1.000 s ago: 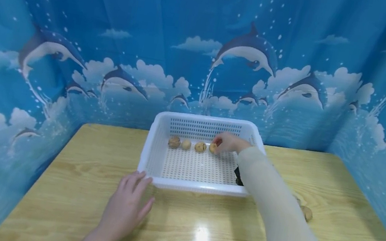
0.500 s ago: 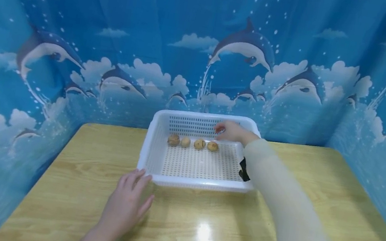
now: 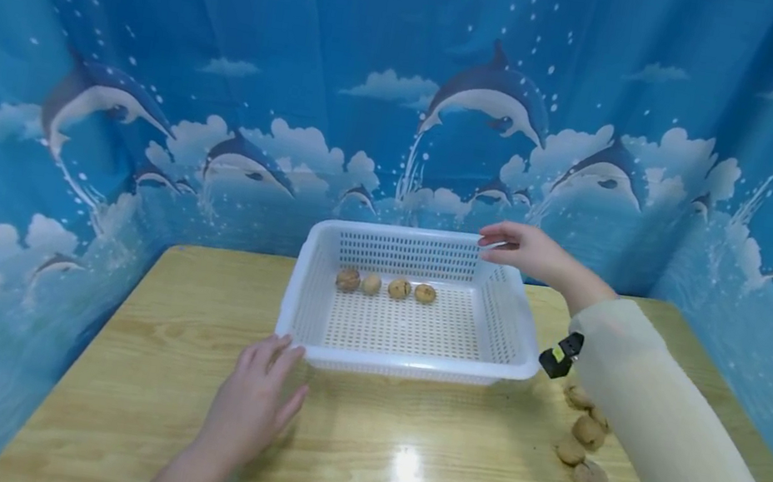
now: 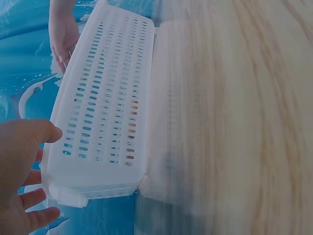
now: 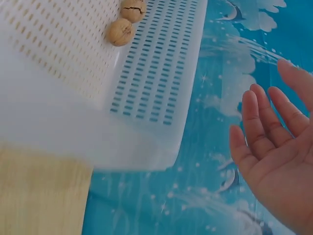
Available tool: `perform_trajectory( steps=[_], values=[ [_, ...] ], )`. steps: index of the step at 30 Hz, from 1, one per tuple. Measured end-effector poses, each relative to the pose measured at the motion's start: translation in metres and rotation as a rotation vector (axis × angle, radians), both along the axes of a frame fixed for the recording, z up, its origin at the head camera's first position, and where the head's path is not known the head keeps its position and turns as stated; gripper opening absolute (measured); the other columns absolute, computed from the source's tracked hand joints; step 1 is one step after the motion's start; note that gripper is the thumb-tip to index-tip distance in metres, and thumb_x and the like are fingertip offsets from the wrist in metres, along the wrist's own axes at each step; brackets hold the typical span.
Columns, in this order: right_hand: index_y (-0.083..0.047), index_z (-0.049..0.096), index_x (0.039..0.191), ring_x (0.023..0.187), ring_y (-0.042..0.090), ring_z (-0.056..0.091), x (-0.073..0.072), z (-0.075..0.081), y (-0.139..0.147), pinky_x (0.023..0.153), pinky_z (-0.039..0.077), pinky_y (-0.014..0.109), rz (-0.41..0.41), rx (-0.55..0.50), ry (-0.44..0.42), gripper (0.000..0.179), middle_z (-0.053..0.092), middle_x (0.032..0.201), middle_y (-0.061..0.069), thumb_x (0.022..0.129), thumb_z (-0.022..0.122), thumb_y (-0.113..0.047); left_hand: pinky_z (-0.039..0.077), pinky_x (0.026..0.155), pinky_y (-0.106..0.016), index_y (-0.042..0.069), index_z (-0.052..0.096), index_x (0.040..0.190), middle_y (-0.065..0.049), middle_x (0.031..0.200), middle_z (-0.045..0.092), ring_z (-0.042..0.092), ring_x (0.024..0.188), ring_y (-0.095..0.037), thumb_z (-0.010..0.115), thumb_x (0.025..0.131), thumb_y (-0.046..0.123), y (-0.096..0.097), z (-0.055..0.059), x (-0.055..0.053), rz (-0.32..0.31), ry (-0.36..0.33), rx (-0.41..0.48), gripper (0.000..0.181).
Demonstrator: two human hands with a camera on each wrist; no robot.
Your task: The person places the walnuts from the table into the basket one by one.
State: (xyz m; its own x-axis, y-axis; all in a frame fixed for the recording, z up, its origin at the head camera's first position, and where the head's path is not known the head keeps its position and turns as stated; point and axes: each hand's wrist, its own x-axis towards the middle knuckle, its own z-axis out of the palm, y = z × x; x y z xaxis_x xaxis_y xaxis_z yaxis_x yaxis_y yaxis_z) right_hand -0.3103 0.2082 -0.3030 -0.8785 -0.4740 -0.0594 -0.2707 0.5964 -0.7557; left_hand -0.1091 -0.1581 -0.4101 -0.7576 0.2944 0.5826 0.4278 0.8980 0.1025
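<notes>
Brown walnuts [image 3: 588, 432] on bench [image 3: 193, 312] lie bodyward and rightward of right grip [image 3: 532, 253]: empty, fingers loose. Left grip [image 3: 253, 397], fingers relaxed, farther off.

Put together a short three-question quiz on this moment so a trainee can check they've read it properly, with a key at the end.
1. How many nuts lie in the white basket?
2. True or false: the right hand is holding a nut.
3. Seen from the head camera, where are the loose nuts on the table?
A. To the left of the basket
B. To the right of the basket
C. Underneath the basket

Key:
1. Four, in a row toward the far side.
2. False; the right wrist view shows a bare palm and fingers holding nothing.
3. B; the sleeve is close by and may hide more of them.
</notes>
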Motion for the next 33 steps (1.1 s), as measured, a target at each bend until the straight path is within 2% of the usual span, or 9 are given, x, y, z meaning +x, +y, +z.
perform_trajectory(
  steps=[6, 11, 15, 20, 25, 33],
  values=[
    [-0.003, 0.036, 0.140, 0.124, 0.036, 0.041, 0.024, -0.015, 0.041, 0.100, 0.038, 0.054, -0.063, -0.058, -0.070, 0.058, 0.044, 0.136, 0.019, 0.093, 0.057, -0.030, 0.055, 0.076, -0.049, 0.003, 0.058, 0.114, -0.022, 0.115, 0.054, 0.052, 0.102, -0.039, 0.077, 0.071, 0.023, -0.001, -0.002, 0.000, -0.008, 0.008, -0.004, 0.051],
    [-0.002, 0.037, 0.139, 0.123, 0.037, 0.042, 0.047, -0.033, 0.071, 0.101, 0.037, 0.056, -0.105, -0.091, -0.078, 0.065, 0.045, 0.134, 0.020, 0.090, 0.058, -0.041, 0.055, 0.075, -0.049, 0.003, 0.058, 0.113, -0.022, 0.115, 0.055, 0.053, 0.102, -0.040, 0.078, 0.070, 0.023, -0.001, -0.001, 0.002, -0.009, 0.015, 0.003, 0.051],
    [0.002, 0.035, 0.139, 0.118, 0.039, 0.046, 0.068, -0.051, 0.095, 0.097, 0.041, 0.055, -0.091, -0.076, -0.047, 0.061, 0.046, 0.132, 0.024, 0.094, 0.054, -0.035, 0.055, 0.076, -0.050, 0.004, 0.058, 0.114, -0.022, 0.115, 0.055, 0.052, 0.103, -0.040, 0.077, 0.071, 0.023, -0.002, 0.000, 0.002, -0.013, 0.013, 0.006, 0.051],
    [0.007, 0.038, 0.135, 0.115, 0.042, 0.048, 0.088, -0.084, 0.120, 0.091, 0.048, 0.049, -0.120, 0.002, 0.007, 0.055, 0.048, 0.129, 0.028, 0.095, 0.054, -0.026, 0.055, 0.077, -0.050, 0.004, 0.057, 0.115, -0.022, 0.116, 0.054, 0.052, 0.104, -0.040, 0.077, 0.072, 0.023, -0.002, 0.000, 0.000, -0.017, 0.003, 0.004, 0.051],
    [0.006, 0.041, 0.134, 0.118, 0.046, 0.043, 0.102, -0.110, 0.132, 0.091, 0.046, 0.051, -0.139, 0.090, -0.034, 0.057, 0.046, 0.131, 0.028, 0.093, 0.057, -0.029, 0.055, 0.074, -0.050, 0.004, 0.058, 0.114, -0.022, 0.115, 0.055, 0.052, 0.103, -0.041, 0.078, 0.072, 0.023, -0.003, -0.001, -0.001, -0.011, 0.002, 0.004, 0.051],
    [0.008, 0.041, 0.133, 0.117, 0.047, 0.043, 0.112, -0.127, 0.141, 0.092, 0.044, 0.054, -0.147, 0.132, -0.048, 0.062, 0.047, 0.128, 0.030, 0.090, 0.061, -0.032, 0.054, 0.077, -0.050, 0.003, 0.058, 0.114, -0.022, 0.115, 0.055, 0.052, 0.103, -0.041, 0.078, 0.071, 0.023, -0.003, -0.002, -0.001, -0.032, 0.012, 0.006, 0.051]
  ],
)
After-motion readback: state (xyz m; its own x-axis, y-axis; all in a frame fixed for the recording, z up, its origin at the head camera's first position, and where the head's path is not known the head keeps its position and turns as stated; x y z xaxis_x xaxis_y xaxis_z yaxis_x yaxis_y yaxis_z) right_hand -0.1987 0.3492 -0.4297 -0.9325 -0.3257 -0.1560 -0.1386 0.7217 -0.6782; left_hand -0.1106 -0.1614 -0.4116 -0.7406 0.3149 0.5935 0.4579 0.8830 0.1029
